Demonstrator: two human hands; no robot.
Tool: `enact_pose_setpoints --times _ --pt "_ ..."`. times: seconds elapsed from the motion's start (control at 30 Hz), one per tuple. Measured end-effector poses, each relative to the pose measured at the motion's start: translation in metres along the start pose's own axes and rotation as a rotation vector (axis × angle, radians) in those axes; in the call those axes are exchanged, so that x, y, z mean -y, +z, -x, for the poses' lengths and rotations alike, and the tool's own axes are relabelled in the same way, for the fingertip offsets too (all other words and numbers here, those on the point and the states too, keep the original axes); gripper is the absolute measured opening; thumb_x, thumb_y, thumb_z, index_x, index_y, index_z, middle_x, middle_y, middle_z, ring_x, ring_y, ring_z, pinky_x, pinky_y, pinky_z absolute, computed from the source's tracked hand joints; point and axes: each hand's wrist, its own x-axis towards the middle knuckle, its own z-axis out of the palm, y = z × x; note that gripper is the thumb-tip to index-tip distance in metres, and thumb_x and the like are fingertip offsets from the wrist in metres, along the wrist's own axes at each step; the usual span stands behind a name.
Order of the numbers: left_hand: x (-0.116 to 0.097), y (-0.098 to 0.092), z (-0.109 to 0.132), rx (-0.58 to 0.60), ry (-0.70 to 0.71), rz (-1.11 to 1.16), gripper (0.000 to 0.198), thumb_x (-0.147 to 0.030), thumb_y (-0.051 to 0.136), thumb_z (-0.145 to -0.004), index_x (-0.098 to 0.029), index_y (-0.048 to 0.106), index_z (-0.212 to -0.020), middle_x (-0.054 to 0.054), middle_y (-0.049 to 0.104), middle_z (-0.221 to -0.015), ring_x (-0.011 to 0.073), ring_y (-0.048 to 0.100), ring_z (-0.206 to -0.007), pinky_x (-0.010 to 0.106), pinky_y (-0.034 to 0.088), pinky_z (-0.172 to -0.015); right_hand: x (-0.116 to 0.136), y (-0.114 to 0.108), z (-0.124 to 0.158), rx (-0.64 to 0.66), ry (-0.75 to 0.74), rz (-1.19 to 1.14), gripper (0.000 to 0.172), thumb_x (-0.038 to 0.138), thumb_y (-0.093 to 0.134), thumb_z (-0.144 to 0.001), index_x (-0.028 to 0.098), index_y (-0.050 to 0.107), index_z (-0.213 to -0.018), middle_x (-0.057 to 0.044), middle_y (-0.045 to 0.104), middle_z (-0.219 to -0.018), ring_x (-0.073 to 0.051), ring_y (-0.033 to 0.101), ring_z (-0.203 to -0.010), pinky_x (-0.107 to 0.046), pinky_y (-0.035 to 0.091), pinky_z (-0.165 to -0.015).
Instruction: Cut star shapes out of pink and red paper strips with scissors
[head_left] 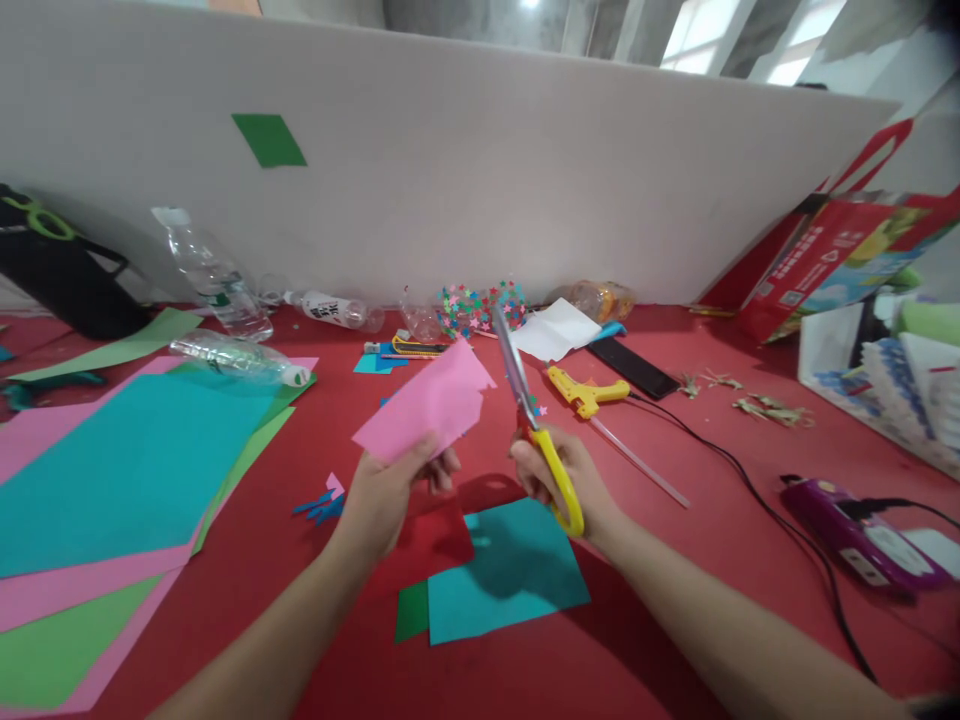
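My left hand (390, 490) pinches a pink piece of paper (427, 402) by its lower edge and holds it up above the red table (675, 480). My right hand (566, 475) grips yellow-handled scissors (529, 410), blades pointing up and away, just right of the pink paper and apart from it. Below both hands a teal sheet (510, 580) lies flat over a small green piece (412, 612).
Large teal, pink and green sheets (112, 480) cover the left. Plastic bottles (225, 290), coloured paper bits (480, 305), a yellow glue gun (589, 392), a black phone (634, 366) and a white board (450, 170) stand behind. A purple tool (862, 535) with cable and boxes (885, 380) sit right.
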Motion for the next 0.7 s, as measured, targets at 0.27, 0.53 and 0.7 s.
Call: enact_pose_setpoints --times 0.27,0.53,0.7 --pt "-0.004 -0.010 -0.003 -0.185 0.177 0.074 0.020 -0.024 0.062 -0.084 -0.013 0.061 -0.067 0.001 0.067 -0.064 0.0023 0.039 -0.037 0.019 0.026 -0.038 -0.006 -0.001 0.005 0.252 0.050 0.278 0.052 0.071 0.047 -0.081 0.021 0.043 -0.071 0.006 0.037 -0.057 -0.010 0.039 -0.049 -0.022 0.028 -0.043" --pt "-0.003 -0.006 0.001 -0.175 0.161 0.042 0.020 -0.026 0.062 -0.084 -0.014 0.062 -0.068 0.001 0.066 -0.061 0.0031 0.038 -0.036 0.019 0.024 -0.037 0.005 0.000 0.012 0.333 0.134 0.270 0.058 0.076 0.045 -0.079 0.020 0.042 -0.067 0.006 0.040 -0.055 -0.008 0.041 -0.044 -0.020 0.030 -0.039" --pt "-0.001 -0.004 0.005 -0.127 0.120 -0.009 0.024 -0.032 0.060 -0.086 -0.014 0.067 -0.072 -0.005 0.048 -0.039 0.0055 0.037 -0.036 0.018 0.024 -0.037 0.002 0.003 0.014 0.313 0.227 0.232 0.054 0.072 0.046 -0.082 0.019 0.049 -0.073 0.007 0.041 -0.053 -0.007 0.041 -0.041 -0.018 0.033 -0.037"
